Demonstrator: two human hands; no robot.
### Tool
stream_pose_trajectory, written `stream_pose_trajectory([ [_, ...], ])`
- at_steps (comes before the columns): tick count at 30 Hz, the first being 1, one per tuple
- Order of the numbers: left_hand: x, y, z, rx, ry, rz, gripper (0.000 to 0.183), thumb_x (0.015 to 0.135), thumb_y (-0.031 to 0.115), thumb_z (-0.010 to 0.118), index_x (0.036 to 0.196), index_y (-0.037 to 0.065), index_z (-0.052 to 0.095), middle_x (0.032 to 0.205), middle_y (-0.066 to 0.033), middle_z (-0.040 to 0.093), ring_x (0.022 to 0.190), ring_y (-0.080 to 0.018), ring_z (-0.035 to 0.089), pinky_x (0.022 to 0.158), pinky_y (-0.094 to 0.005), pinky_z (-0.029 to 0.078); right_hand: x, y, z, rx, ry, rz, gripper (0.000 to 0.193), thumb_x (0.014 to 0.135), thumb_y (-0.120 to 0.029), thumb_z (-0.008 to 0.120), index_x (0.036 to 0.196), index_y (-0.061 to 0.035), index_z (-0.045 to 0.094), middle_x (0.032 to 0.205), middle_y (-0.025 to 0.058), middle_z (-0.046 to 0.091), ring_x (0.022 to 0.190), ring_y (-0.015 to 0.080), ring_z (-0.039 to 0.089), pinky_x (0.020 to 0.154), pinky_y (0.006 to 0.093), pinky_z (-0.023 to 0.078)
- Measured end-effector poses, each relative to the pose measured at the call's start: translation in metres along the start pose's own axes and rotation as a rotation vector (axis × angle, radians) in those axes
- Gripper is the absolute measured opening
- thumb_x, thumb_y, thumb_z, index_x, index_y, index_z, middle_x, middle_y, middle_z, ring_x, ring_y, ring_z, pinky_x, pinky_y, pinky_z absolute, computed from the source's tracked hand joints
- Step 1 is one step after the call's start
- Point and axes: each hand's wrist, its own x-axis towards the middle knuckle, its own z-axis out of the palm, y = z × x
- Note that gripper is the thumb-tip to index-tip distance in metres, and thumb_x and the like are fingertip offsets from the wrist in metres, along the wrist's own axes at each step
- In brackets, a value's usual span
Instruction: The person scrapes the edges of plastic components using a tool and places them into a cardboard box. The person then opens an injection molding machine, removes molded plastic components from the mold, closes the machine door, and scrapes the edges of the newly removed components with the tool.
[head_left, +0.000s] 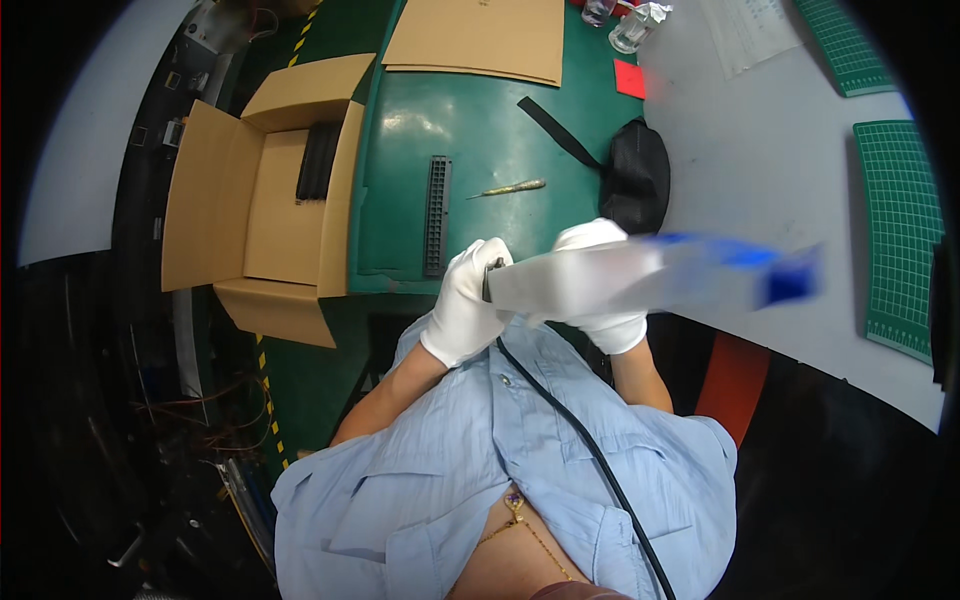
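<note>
My left hand (468, 305), in a white glove, is closed in front of my shirt. A small dark part (490, 280) shows at its fingers, its kind not clear. Beside it my right hand (612, 325), gloved too, has its fingers curled and partly covered. Across it stretches a clear plastic bag (530, 285), smeared by motion, with a blue end reaching right. Which fingers pinch the bag is partly hidden. Beyond my hands, on the green table mat (400, 210), lie a dark slotted strip (437, 215) and a thin screwdriver (515, 188).
An open cardboard box (285, 225) with dark strips (318, 162) inside stands left. Flat cardboard (475, 40) lies at the back. A black pouch (637, 175) with a strap is right of the screwdriver. Green cutting mats (900, 235) and a red card (629, 78) are farther right.
</note>
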Motion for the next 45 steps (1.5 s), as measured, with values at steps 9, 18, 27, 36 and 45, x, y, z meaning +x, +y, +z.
stream_pose_trajectory([
  [9, -0.003, 0.001, 0.004, -0.039, 0.024, -0.101, 0.027, 0.075, -0.001, 0.076, 0.085, 0.002, 0.051, 0.078, -0.0151, 0.053, 0.069, -0.035, 0.055, 0.063, -0.042, 0.044, -0.004, 0.015, 0.001, 0.096, -0.022, -0.033, 0.044, 0.071, -0.019, 0.09, 0.108, -0.0047, 0.07, 0.104, 0.0084, 0.069, 0.097, 0.0243, 0.069, 0.086, 0.0378, 0.056],
  [18, 0.001, -0.009, -0.002, -0.008, 0.061, -0.077, 0.029, 0.075, 0.002, 0.079, 0.084, 0.002, 0.051, 0.078, -0.0141, 0.053, 0.074, -0.0339, 0.054, 0.067, -0.043, 0.044, 0.019, 0.015, 0.0, 0.277, -0.148, 0.0, 0.05, 0.064, -0.03, 0.094, 0.103, -0.0065, 0.073, 0.098, 0.0049, 0.073, 0.094, 0.0219, 0.07, 0.086, 0.0374, 0.056],
  [27, 0.013, -0.012, -0.015, 0.034, 0.12, -0.057, 0.03, 0.087, 0.001, 0.075, 0.075, 0.006, 0.048, 0.073, -0.0038, 0.047, 0.065, -0.017, 0.046, 0.063, -0.0325, 0.04, 0.111, 0.081, 0.039, 0.336, -0.231, 0.448, 0.063, 0.078, -0.04, 0.088, 0.125, -0.0037, 0.067, 0.11, 0.0087, 0.076, 0.098, 0.0154, 0.071, 0.09, 0.0318, 0.054],
  [36, 0.017, -0.01, -0.033, 0.171, 0.187, -0.084, 0.027, 0.084, 0.001, 0.076, 0.076, 0.006, 0.05, 0.071, -0.0082, 0.049, 0.065, -0.0258, 0.051, 0.064, -0.0376, 0.042, 0.213, 0.347, 0.087, -0.501, -0.421, 0.716, 0.093, 0.074, -0.066, 0.083, 0.128, 0.007, 0.063, 0.127, 0.0294, 0.067, 0.12, 0.0408, 0.065, 0.1, 0.0477, 0.053],
  [45, 0.017, 0.009, -0.052, 0.228, 0.237, -0.084, 0.026, 0.083, 0.0, 0.075, 0.077, 0.007, 0.05, 0.072, -0.0088, 0.05, 0.066, -0.0292, 0.051, 0.064, -0.0391, 0.042, 0.215, 0.351, 0.104, -0.577, -0.308, 0.648, 0.066, 0.085, -0.041, 0.078, 0.133, 0.0007, 0.058, 0.128, 0.0262, 0.067, 0.119, 0.0417, 0.066, 0.101, 0.0467, 0.053],
])
